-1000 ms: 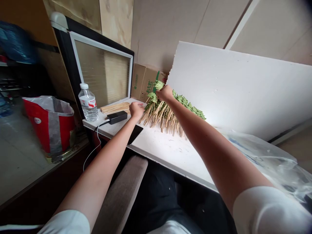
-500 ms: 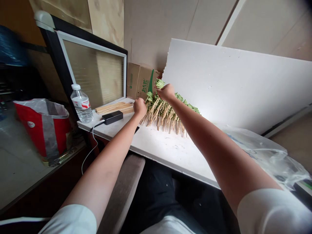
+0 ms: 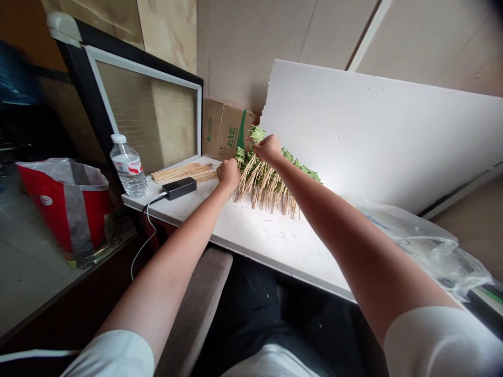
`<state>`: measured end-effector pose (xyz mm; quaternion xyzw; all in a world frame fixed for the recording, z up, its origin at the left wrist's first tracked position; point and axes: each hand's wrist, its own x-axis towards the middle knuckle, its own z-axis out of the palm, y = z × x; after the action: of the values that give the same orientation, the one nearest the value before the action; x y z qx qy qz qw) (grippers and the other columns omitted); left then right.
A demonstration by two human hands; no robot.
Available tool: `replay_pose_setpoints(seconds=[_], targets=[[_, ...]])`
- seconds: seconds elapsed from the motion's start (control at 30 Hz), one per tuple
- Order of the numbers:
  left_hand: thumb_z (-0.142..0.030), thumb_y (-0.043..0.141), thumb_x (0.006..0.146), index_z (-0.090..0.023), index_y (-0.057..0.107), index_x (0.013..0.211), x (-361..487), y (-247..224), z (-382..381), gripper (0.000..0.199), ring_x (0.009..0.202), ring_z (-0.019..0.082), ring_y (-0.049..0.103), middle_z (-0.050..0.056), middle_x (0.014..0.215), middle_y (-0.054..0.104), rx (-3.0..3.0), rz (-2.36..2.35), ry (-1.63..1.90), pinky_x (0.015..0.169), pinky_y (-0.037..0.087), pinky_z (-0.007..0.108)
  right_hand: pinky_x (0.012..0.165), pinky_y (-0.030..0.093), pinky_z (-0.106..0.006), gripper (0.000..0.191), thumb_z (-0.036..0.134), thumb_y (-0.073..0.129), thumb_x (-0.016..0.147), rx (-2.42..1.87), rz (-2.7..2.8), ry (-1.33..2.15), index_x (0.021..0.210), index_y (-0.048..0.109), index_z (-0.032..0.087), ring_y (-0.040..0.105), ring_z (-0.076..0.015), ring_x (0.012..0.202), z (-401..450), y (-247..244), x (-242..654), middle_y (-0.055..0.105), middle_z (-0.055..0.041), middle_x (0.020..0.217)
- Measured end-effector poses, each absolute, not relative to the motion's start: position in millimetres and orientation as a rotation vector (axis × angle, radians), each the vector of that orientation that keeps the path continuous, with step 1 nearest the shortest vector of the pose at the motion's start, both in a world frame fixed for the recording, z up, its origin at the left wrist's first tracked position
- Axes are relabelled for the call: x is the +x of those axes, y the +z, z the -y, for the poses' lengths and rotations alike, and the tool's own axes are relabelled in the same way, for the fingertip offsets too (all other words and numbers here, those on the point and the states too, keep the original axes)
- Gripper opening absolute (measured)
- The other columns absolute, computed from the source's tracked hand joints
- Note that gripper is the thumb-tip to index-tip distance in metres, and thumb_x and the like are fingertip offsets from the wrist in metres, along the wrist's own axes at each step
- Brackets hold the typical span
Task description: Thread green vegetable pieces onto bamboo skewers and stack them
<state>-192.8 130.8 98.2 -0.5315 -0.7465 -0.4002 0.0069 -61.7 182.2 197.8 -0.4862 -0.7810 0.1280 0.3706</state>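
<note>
A heap of skewers (image 3: 262, 180) lies on the white table, thin wooden sticks pointing toward me and green vegetable pieces threaded on their far ends. My right hand (image 3: 269, 148) is closed at the top of the heap, its fingers on the skewers near the green ends. At the heap's left edge my left hand (image 3: 229, 174) is closed beside the skewers; its fingers face away, so what they hold is hidden. Left of that hand lies a bundle of bare wooden sticks (image 3: 183, 173).
A water bottle (image 3: 129, 170) and a black power adapter (image 3: 179, 188) with a white cable stand on the table's left. Behind are a cardboard box (image 3: 223, 128) and a white board (image 3: 353, 131). Clear plastic bags (image 3: 428, 241) lie right; a red bag (image 3: 51, 204) stands left.
My left hand has shifted slightly right, closer against the heap. My right hand stays closed at the same place on the skewers. The view has turned a little.
</note>
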Motion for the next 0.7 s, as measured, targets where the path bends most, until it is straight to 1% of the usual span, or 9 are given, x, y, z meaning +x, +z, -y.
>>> replay_pose_setpoints(seconds=[0.1, 0.17, 0.23, 0.33, 0.43, 0.57, 0.7], targets=[[-0.019, 0.062, 0.097, -0.016, 0.074, 0.101, -190.4, 100.0, -130.4, 0.013, 0.109, 0.032, 0.070, 0.018, 0.108, 0.075, -1.655, 2.393, -1.093, 0.094, 0.049, 0.038, 0.065, 0.062, -0.035, 0.036, 0.029, 0.067, 0.096, -1.196, 1.978, 0.357, 0.061, 0.066, 0.018, 0.064, -0.0190, 0.054, -185.7, 195.0, -61.1, 0.063, -0.0063, 0.055], [-0.025, 0.066, 0.097, -0.016, 0.074, 0.105, -190.1, 100.6, -131.5, 0.015, 0.109, 0.032, 0.071, 0.018, 0.110, 0.076, -1.661, 2.417, -1.036, 0.093, 0.050, 0.037, 0.062, 0.061, -0.035, 0.037, 0.031, 0.068, 0.096, -1.183, 1.974, 0.365, 0.061, 0.066, 0.019, 0.063, -0.0193, 0.053, -186.4, 193.8, -60.6, 0.061, -0.0048, 0.052], [-0.030, 0.072, 0.095, -0.015, 0.074, 0.107, -190.3, 101.0, -133.2, 0.019, 0.110, 0.033, 0.071, 0.020, 0.111, 0.076, -1.671, 2.437, -0.994, 0.093, 0.051, 0.037, 0.062, 0.060, -0.033, 0.037, 0.031, 0.067, 0.096, -1.198, 1.978, 0.369, 0.061, 0.067, 0.018, 0.063, -0.0185, 0.053, -185.6, 193.6, -59.7, 0.061, -0.0054, 0.052], [-0.036, 0.079, 0.090, -0.013, 0.074, 0.106, -190.3, 101.1, -137.0, 0.028, 0.111, 0.036, 0.072, 0.022, 0.113, 0.075, -1.679, 2.457, -0.948, 0.093, 0.052, 0.038, 0.066, 0.058, -0.031, 0.038, 0.026, 0.064, 0.097, -1.234, 1.984, 0.361, 0.062, 0.068, 0.012, 0.063, -0.0164, 0.055, -182.3, 195.0, -57.8, 0.063, -0.0082, 0.055], [-0.030, 0.080, 0.089, -0.011, 0.075, 0.108, -190.0, 101.7, -141.9, 0.027, 0.111, 0.037, 0.072, 0.023, 0.114, 0.075, -1.696, 2.453, -0.913, 0.094, 0.053, 0.040, 0.068, 0.057, -0.030, 0.037, 0.023, 0.065, 0.096, -1.251, 1.981, 0.342, 0.061, 0.067, 0.010, 0.062, -0.0156, 0.056, -178.4, 197.5, -54.8, 0.063, -0.0090, 0.056], [-0.012, 0.067, 0.095, -0.010, 0.075, 0.111, -191.6, 106.0, -147.6, 0.018, 0.115, 0.037, 0.071, 0.026, 0.114, 0.074, -1.692, 2.427, -0.874, 0.098, 0.052, 0.042, 0.068, 0.058, -0.033, 0.035, 0.017, 0.068, 0.093, -1.262, 1.960, 0.355, 0.058, 0.065, 0.013, 0.062, -0.0172, 0.056, -176.7, 198.4, -49.2, 0.060, -0.0067, 0.054], [-0.005, 0.057, 0.097, -0.007, 0.076, 0.112, -196.3, 112.3, -149.6, 0.024, 0.114, 0.037, 0.072, 0.027, 0.115, 0.074, -1.663, 2.384, -0.799, 0.096, 0.053, 0.043, 0.067, 0.060, -0.038, 0.030, 0.015, 0.068, 0.091, -1.177, 1.949, 0.343, 0.061, 0.067, 0.014, 0.062, -0.0196, 0.056, -179.4, 194.5, -42.6, 0.058, -0.0074, 0.053]])
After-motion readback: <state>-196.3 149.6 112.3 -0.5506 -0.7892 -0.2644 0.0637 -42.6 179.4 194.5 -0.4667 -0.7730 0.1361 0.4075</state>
